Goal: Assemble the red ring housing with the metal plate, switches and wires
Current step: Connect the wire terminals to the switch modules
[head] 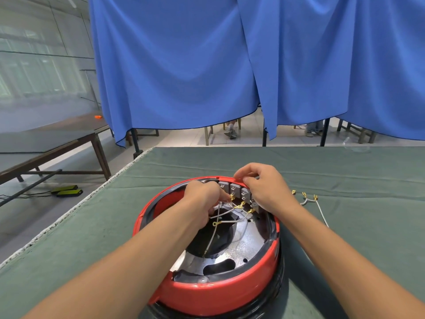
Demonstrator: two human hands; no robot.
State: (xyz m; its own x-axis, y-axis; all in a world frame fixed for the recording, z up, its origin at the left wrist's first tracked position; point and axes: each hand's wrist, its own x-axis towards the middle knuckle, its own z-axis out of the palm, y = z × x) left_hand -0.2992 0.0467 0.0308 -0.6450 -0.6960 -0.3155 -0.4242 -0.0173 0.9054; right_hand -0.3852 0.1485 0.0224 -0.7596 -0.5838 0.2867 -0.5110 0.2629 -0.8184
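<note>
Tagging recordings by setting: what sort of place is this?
Likely a workshop or training hall: a work table under green cloth, blue curtains partitioning stations, more tables on a tiled floor.

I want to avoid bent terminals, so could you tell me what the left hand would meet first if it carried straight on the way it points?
Probably the grey switches on the far wall of the red ring housing; the left hand, pinching wires, points right at them. Depth is unclear.

curtained workshop hall (cloth-covered bench [345, 171])
</note>
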